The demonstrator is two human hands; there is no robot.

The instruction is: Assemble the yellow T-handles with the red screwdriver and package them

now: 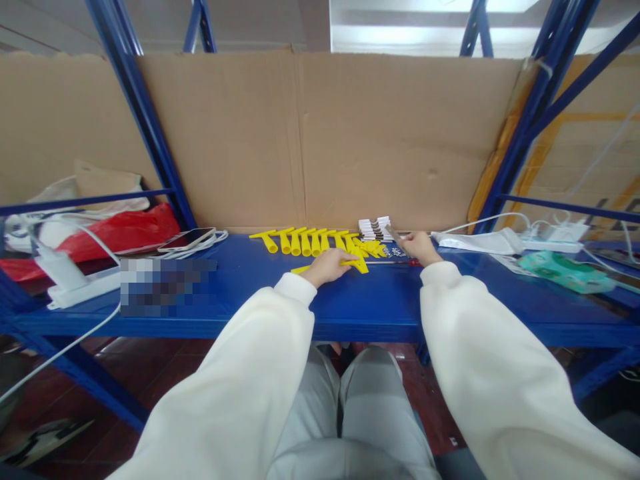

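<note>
My left hand (327,267) is closed around a yellow plastic handle (359,265), whose wider end points right. In my right hand (419,247) is a thin flat grey piece (393,233), pinched and tilted up to the left; its exact kind is unclear. Beyond my left hand stands a row of several yellow T-shaped handles (296,241). Small yellow pieces (373,248) lie in a pile to their right, beside tiny metallic parts (397,252). Behind them sit stacked white pieces with dark stripes (374,229). Under my right hand lies a screwdriver (414,263) with a red handle.
The blue shelf top (250,287) has a cardboard wall (320,140) behind it. On the left are a phone (187,239), a power strip (85,287) and a red bag (125,230). A white packet (477,241) and a green packet (567,271) lie right.
</note>
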